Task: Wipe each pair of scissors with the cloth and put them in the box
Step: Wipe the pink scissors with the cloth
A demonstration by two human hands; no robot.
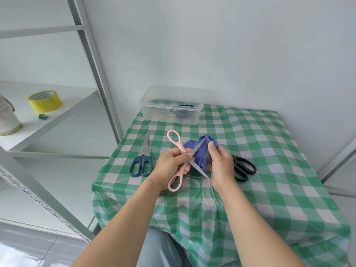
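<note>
My left hand grips the pink scissors near the pivot, with the blades spread open above the table. My right hand holds the blue cloth bunched around one blade; the other blade points down toward my right wrist. Teal-handled scissors lie shut on the table to the left. Black-handled scissors lie to the right, partly behind my right hand. The clear plastic box stands at the table's far edge with dark scissors inside it.
The small table wears a green-and-white checked cover and stands against a white wall. A white metal shelf on the left carries a yellow tape roll and a pale jug.
</note>
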